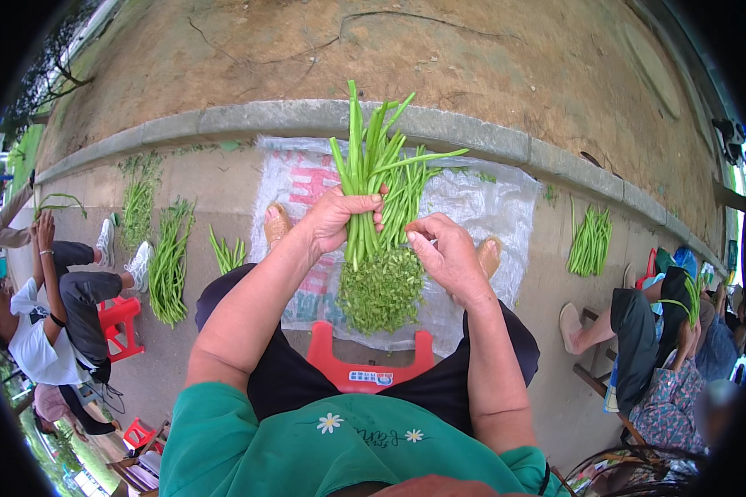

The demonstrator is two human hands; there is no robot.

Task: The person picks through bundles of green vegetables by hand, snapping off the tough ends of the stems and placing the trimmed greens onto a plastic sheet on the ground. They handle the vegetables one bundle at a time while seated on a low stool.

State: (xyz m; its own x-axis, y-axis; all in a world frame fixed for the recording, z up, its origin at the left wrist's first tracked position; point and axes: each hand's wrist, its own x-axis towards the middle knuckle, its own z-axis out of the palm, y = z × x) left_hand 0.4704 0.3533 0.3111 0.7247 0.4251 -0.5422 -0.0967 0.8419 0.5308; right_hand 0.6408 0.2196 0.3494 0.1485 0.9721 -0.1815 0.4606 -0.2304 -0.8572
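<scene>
My left hand (342,217) is closed around a bundle of thick green stalks (363,164), whose upper ends fan out towards the kerb. Just right of the bundle is my right hand (441,251), thumb and forefinger close together; whether anything is between them cannot be told. Beneath the hands, a pile of green stalks (404,211) lies on a white woven plastic sheet (491,230) with red printing. Leafy green tops (379,292) are heaped at the near end of that pile, below the held bundle.
A red plastic stool (373,373) is between my legs. A stone kerb (472,133) runs beyond the sheet, with bare soil behind. Stalk bundles lie on the paving at left (173,267) and right (589,242). Seated people at both sides hold stalks; their hands are apart from mine.
</scene>
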